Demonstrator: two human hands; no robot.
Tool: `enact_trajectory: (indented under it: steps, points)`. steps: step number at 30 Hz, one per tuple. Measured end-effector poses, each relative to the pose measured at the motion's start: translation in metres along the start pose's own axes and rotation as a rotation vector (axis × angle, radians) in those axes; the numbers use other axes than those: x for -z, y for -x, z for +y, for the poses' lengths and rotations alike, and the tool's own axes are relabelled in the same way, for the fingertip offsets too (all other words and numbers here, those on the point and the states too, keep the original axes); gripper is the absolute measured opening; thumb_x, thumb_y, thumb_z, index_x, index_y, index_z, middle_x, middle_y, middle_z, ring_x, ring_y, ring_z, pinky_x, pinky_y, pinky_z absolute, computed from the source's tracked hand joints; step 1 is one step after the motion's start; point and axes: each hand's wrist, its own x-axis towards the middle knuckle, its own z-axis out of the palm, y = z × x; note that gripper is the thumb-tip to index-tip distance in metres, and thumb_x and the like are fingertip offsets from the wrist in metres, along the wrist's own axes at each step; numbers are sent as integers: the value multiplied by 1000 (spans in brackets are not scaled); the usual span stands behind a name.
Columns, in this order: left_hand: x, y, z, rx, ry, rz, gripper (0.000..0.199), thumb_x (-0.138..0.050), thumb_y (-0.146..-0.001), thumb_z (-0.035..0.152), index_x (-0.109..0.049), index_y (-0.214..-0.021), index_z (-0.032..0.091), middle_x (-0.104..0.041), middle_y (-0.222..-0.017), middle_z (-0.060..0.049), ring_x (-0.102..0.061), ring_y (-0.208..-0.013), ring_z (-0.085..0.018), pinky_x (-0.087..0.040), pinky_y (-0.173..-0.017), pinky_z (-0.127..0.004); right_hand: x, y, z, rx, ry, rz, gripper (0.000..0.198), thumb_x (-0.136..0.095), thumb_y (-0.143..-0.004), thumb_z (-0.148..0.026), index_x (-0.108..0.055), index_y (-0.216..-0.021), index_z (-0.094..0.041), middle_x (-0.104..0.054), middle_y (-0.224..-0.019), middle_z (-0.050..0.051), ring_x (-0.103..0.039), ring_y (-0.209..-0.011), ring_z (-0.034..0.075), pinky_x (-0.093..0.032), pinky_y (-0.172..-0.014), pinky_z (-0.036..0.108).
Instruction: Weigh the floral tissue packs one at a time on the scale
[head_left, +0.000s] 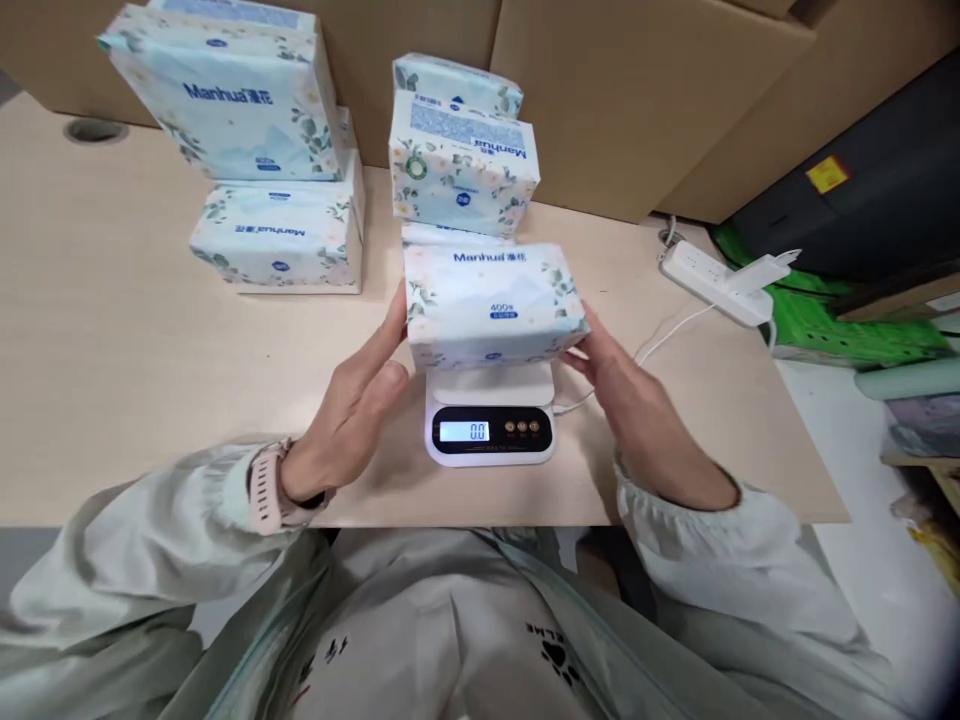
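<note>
Now, two hands hold one blue and white Manhua pack [491, 300], one at each end. Think of the white scale [491, 435] as the middle of a clock. The left hand [356, 410] is at 9 o'clock, with its fingers on the pack's end and its thumb sticking out. The right hand [626, 400] is at 3 o'clock, with its fingers on the other end. So the hands are apart, with the pack between them. The pack is at 12 o'clock, over the back part of the scale. I cannot tell if it touches the scale. The little screen [464, 431] glows and says 0.0. More packs stand on the desk [112, 350]: one pile [461, 165] behind at 12 o'clock, and another pile [262, 150], with a big pack on top, between 10 and 11. A white power strip [697, 275] lies at 2 o'clock. A pink watch [265, 488] wraps the left wrist.
</note>
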Motion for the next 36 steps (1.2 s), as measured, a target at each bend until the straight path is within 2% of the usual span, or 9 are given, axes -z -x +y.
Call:
enact_trajectory:
  steps: [2,4,7,9,11,17,23,28,36]
  points:
    - [1,1,-17,-35,-4,-60,64,-62,-108,60,-52,-168,38,-44,-177,6,-34,-170,-30,-29,-145,-48,2,-1,20,-9,13,-14,62,-66,-103,-65,-57,-161,-45,-56,-172,-7,-54,-161,25,-34,-143,55]
    - [6,0,-30,-99,-40,-21,62,-60,-110,58,-51,-168,39,-45,-177,5,-37,-169,-29,-33,-143,-47,5,-10,35,48,24,40,55,-66,-103,-64,-66,-154,-42,-64,-166,-4,-61,-154,25,-41,-138,54]
    - [14,-5,-42,-218,-74,118,57,-54,-113,58,-52,-167,39,-47,-176,3,-43,-166,-28,-40,-139,-48,11,-30,52,181,-13,277,48,-61,-104,-67,-81,-134,-34,-82,-139,2,-76,-131,25,-55,-124,53]
    - [18,-7,-46,-217,-48,179,55,-49,-114,57,-55,-165,38,-51,-173,1,-48,-164,-29,-43,-137,-50,14,-39,60,219,-60,418,50,-58,-105,-69,-84,-124,-30,-86,-124,4,-79,-116,25,-59,-115,51]
    - [21,-7,-45,-177,-7,211,54,-48,-114,58,-60,-161,37,-56,-169,0,-53,-161,-30,-46,-135,-52,16,-44,65,215,-96,484,52,-57,-105,-70,-85,-115,-28,-87,-112,5,-80,-107,23,-60,-108,48]
    - [16,-8,-37,-105,98,265,51,-51,-109,61,-76,-146,36,-70,-155,1,-64,-151,-30,-54,-128,-49,13,-42,64,221,-168,592,60,-51,-106,-73,-84,-89,-26,-81,-83,4,-75,-82,21,-58,-84,41]
    - [13,-12,-31,-95,145,348,48,-56,-107,60,-83,-134,32,-80,-140,-3,-74,-137,-28,-62,-115,-42,12,-46,62,253,-188,679,71,-42,-107,-77,-81,-75,-27,-75,-72,5,-71,-72,21,-55,-75,40]
    - [12,-14,-28,-141,128,401,47,-54,-109,59,-86,-123,27,-84,-127,-6,-80,-123,-25,-66,-101,-36,12,-46,61,281,-198,724,72,-38,-110,-73,-79,-71,-29,-72,-69,4,-66,-66,20,-51,-69,39]
    - [13,-16,-28,-123,109,407,48,-54,-108,62,-86,-117,27,-85,-123,-7,-80,-118,-26,-66,-94,-36,12,-47,61,290,-185,703,73,-36,-109,-75,-78,-72,-28,-69,-67,4,-55,-55,19,-43,-59,38]
